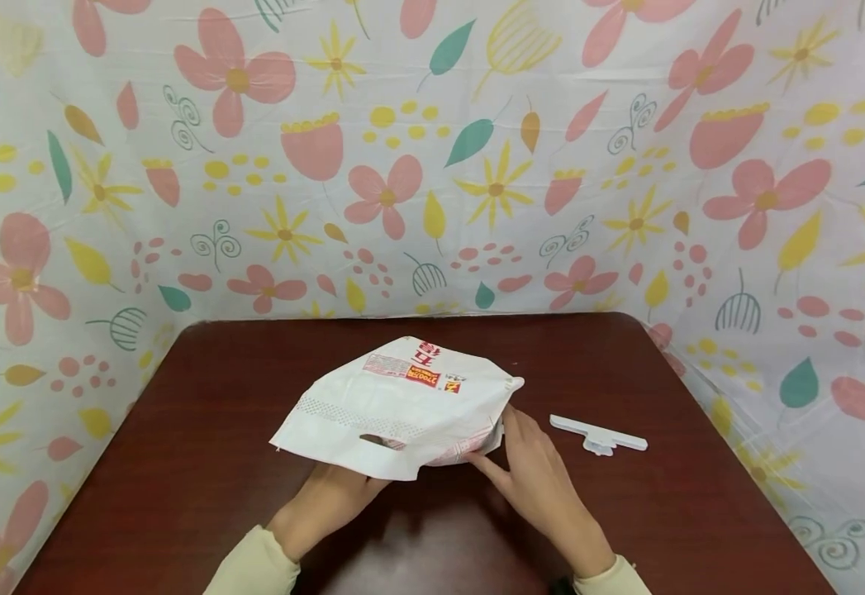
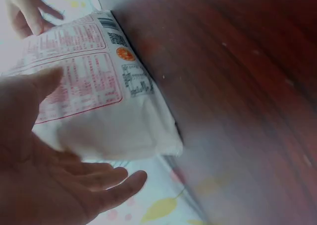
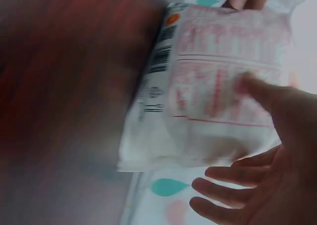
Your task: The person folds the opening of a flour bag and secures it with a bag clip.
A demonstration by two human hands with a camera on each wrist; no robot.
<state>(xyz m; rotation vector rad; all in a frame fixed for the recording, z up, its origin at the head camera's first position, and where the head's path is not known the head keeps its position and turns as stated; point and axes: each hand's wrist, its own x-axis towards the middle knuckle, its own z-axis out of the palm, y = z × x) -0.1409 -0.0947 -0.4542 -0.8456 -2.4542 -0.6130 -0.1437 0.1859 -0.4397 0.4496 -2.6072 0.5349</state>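
Note:
A plump white plastic bag (image 1: 402,405) with red print and a cut-out handle stands tilted on the table, its handle flap leaning towards me. My left hand (image 1: 331,502) is at its left side, mostly hidden under the flap in the head view. In the left wrist view that hand's thumb lies before the printed face and its fingers stretch loosely past the edge. At the right side, my right hand (image 1: 539,475) touches the bag. In the right wrist view its thumb lies against the red-printed panel (image 3: 218,96), with the other fingers spread beyond the edge.
A white plastic bar with a small tab, like a bag clip (image 1: 599,435), lies to the right of my right hand. The dark red-brown table (image 1: 224,388) has rounded far corners. A floral curtain (image 1: 432,165) closes off the back and both sides.

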